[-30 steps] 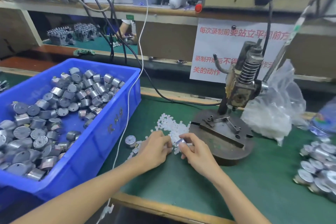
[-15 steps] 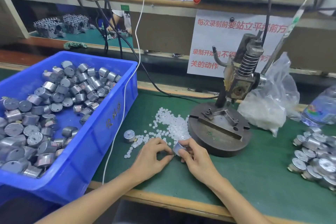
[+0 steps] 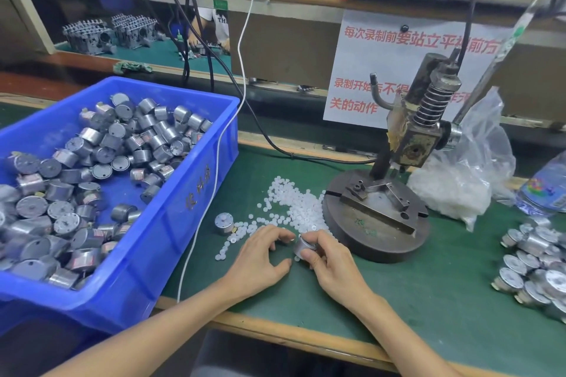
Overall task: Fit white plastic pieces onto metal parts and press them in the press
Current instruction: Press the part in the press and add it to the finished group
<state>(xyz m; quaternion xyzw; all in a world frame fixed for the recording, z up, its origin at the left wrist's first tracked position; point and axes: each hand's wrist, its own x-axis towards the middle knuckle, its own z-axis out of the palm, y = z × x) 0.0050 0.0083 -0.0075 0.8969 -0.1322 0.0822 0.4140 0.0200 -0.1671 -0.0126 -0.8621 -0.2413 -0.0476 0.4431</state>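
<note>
Left hand [image 3: 260, 257] has drawn back, fingers spread; right hand [image 3: 329, 257] grips a round silver metal part [image 3: 301, 244].

Two bare forearms, left grip [image 3: 260, 257] and right grip [image 3: 332, 263] ungloved

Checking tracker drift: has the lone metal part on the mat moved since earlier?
No. The lone metal part keeps its spot left of the press base.

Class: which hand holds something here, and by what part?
The right hand grips a small metal motor can by its round side wall. Whether the left hand pinches a white piece cannot be told.
</note>
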